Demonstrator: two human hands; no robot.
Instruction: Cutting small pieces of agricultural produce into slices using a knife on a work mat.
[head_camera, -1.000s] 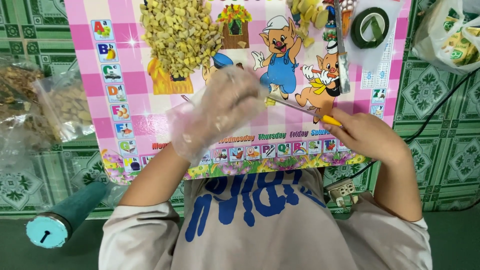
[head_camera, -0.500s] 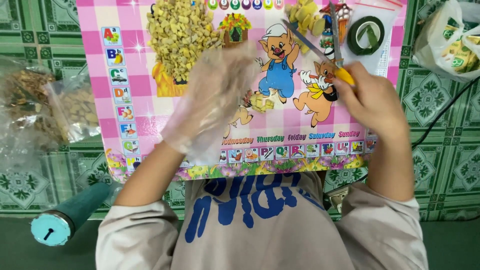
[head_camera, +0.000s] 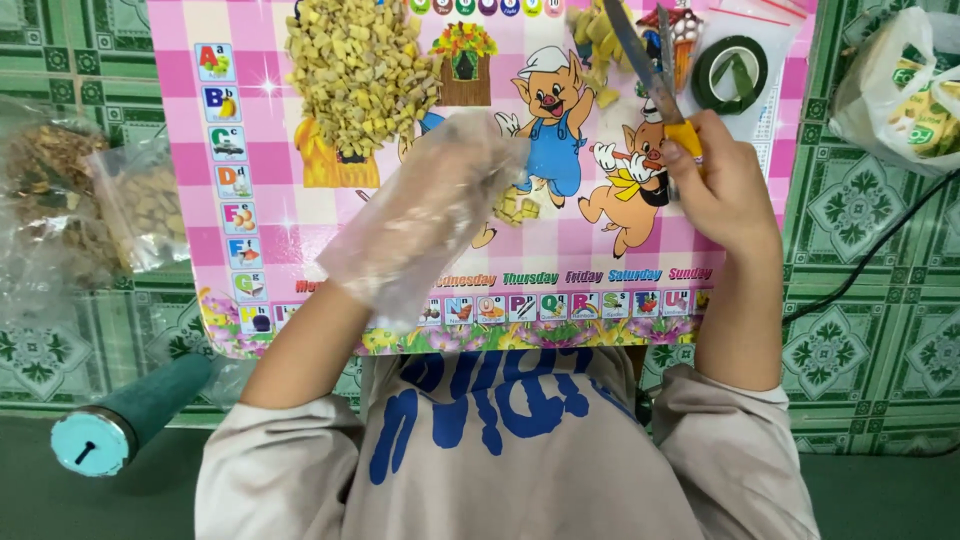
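Gripping scissors (head_camera: 650, 75), right hand (head_camera: 722, 185) near mat (head_camera: 640, 290) edge; gloved left hand (head_camera: 420, 215) loosely curled mid-mat.

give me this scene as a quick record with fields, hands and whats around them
left hand: left hand in a clear plastic glove, over a few yellow pieces
right hand: right hand bare, gripping yellow-handled scissors, blades open, pointing away
surface: pink cartoon mat on green tiled floor
on mat: pile of chopped yellow pieces; green tape roll
left side: clear bags; teal cylinder
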